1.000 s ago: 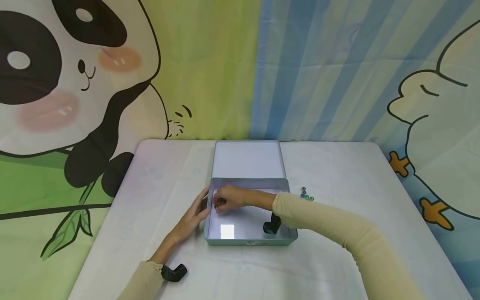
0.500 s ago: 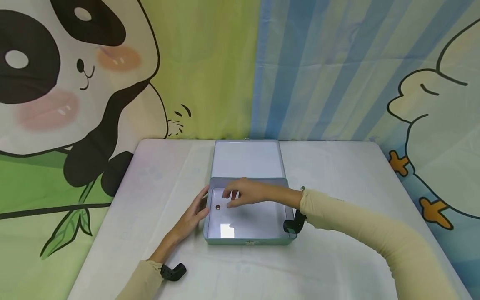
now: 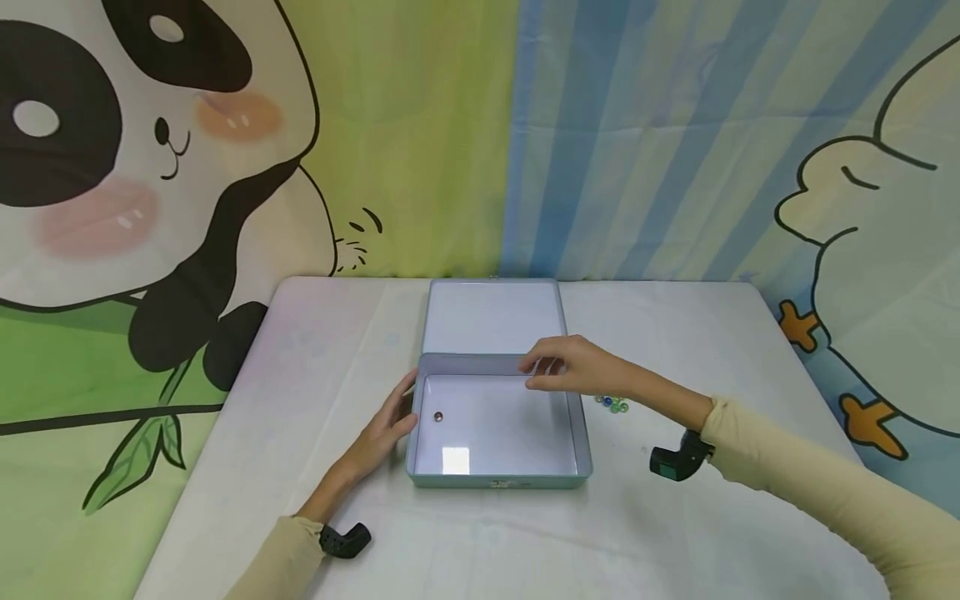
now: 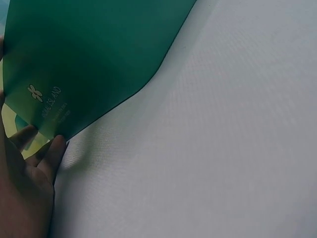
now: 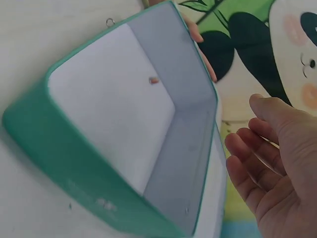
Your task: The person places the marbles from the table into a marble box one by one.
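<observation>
A green metal box [image 3: 498, 482] stands on the table with its hinged lid [image 3: 495, 317] laid back. One brown marble [image 3: 438, 417] sits on the box floor near the left wall, and the right wrist view shows it too. My left hand [image 3: 382, 429] rests against the box's left side with straight fingers; in the left wrist view the fingertips touch the green wall. Above the box's right rear corner is my right hand [image 3: 573, 365], its fingers loosely bent and holding nothing. Several blue and green marbles [image 3: 615, 406] lie right of the box, partly hidden by the right forearm.
A white cloth covers the table [image 3: 675, 333]. Behind it hangs a backdrop [image 3: 420, 142] printed with a panda and stripes. A black wrist camera [image 3: 678, 458] is strapped to the right wrist, and another camera [image 3: 345, 542] to the left.
My right hand let go of the brown marble inside the box, then moved right and up toward the rear right corner. The left hand stayed at the box's side.
</observation>
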